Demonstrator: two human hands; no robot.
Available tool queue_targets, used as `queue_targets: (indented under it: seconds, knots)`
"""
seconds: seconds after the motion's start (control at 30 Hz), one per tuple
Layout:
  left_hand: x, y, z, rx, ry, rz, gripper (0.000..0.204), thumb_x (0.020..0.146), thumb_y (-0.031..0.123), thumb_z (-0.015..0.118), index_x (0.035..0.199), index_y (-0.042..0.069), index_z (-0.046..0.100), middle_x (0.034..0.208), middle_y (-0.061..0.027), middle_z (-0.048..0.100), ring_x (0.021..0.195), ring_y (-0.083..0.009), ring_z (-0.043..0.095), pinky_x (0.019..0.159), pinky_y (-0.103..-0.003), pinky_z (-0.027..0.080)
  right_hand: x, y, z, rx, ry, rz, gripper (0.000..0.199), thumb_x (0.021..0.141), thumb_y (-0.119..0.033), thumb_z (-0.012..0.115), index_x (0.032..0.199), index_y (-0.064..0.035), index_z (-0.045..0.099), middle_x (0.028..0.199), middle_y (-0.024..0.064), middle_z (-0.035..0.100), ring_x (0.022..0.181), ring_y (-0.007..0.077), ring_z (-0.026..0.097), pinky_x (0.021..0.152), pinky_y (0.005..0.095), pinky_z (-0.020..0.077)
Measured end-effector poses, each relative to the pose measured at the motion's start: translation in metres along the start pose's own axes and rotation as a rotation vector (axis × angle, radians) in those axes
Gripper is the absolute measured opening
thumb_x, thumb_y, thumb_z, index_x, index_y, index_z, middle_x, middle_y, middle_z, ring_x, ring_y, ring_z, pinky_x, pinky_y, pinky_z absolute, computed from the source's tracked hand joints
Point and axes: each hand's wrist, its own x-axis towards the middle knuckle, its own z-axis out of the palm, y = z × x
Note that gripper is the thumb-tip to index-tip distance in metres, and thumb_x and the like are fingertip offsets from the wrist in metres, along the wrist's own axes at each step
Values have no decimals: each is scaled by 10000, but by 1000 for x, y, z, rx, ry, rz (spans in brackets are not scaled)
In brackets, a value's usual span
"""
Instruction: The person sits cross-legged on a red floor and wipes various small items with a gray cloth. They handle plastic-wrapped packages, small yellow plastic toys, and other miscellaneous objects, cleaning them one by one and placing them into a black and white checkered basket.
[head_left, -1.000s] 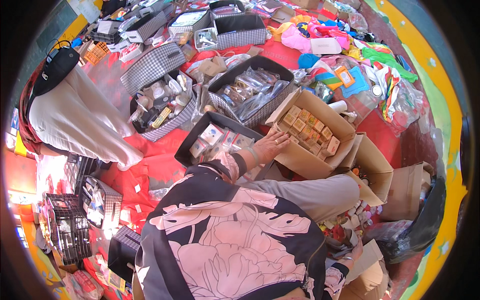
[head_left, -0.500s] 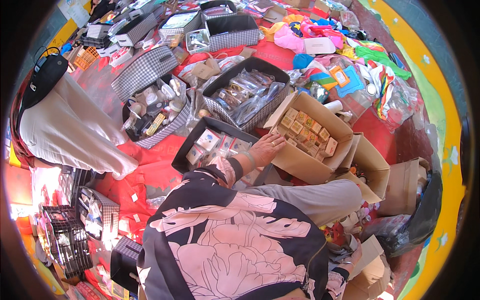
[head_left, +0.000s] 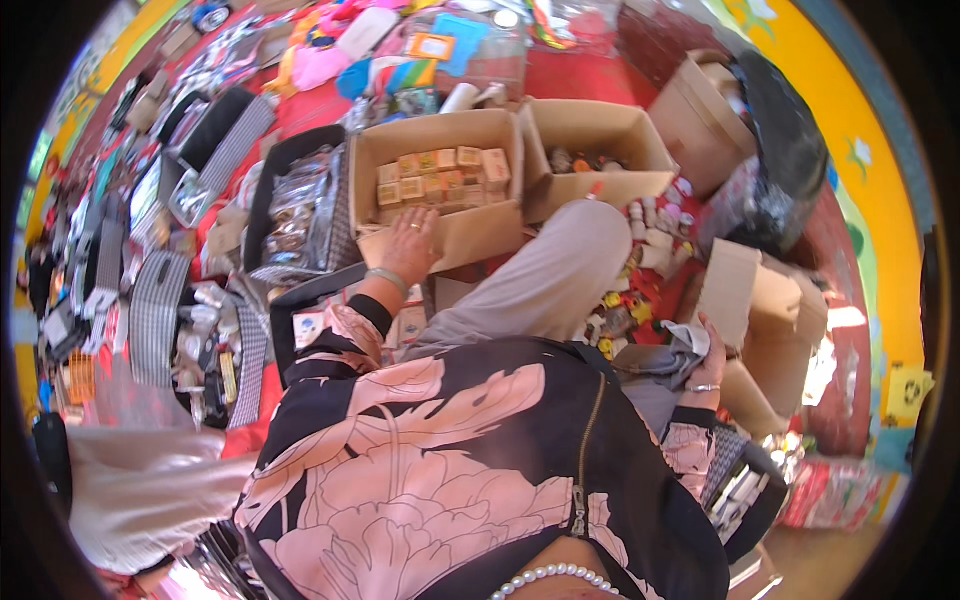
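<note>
My left hand (head_left: pixel 408 245), a ring on one finger, lies with its fingers stretched over the near wall of an open cardboard box (head_left: pixel 475 235). Inside that box stand several small orange-and-cream cartons (head_left: pixel 440 180). At my right side, beside my bent knee, my right hand (head_left: pixel 708 362) closes around a crumpled grey cloth-like piece (head_left: pixel 684 342). Part of this piece drapes over my leg, and its exact kind is unclear. Under my left forearm is a dark bin (head_left: pixel 283 320) with white packets, partly covered by my sleeve.
A second cardboard box (head_left: pixel 640 184) adjoins the first on the right. Loose small toys (head_left: pixel 625 318) lie beyond my knee, near an open carton (head_left: pixel 790 310). A checked bin of plastic-wrapped goods (head_left: pixel 298 215) stands left; a person's pale clothing (head_left: pixel 150 490) shows lower left.
The view has swung right, so the boxes appear further left and my right hand shows more fully. My left hand stays on the cardboard box, now along its near wall.
</note>
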Motion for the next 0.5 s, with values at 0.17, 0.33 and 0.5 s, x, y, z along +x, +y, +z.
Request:
queue_targets:
  seconds: [0.17, 0.33, 0.5]
  knots:
    - [36, 4, 11, 126, -121, -107, 384, 730, 222, 653, 1048, 85, 486, 1076, -111, 553, 1017, -290, 520, 834, -409, 399, 7, 1, -27, -6, -173, -50, 353, 850, -224, 552, 1125, -7, 511, 786, 157, 632, 666, 253, 631, 540, 323, 522]
    - [68, -9, 36, 254, -67, -149, 299, 733, 245, 651, 938, 92, 495, 824, -137, 614, 793, -321, 603, 658, -433, 465, -13, -15, 9, 44, -119, -6, 232, 833, -150, 573, 1022, -17, 585, 743, 71, 607, 663, 197, 610, 588, 298, 510]
    - [49, -7, 30, 207, 7, -191, 348, 749, 310, 638, 979, 88, 499, 775, -137, 608, 766, -317, 594, 645, -434, 464, -7, -21, 17, 108, -165, 33, 211, 817, -158, 605, 972, -14, 611, 749, 81, 627, 657, 183, 616, 590, 286, 509]
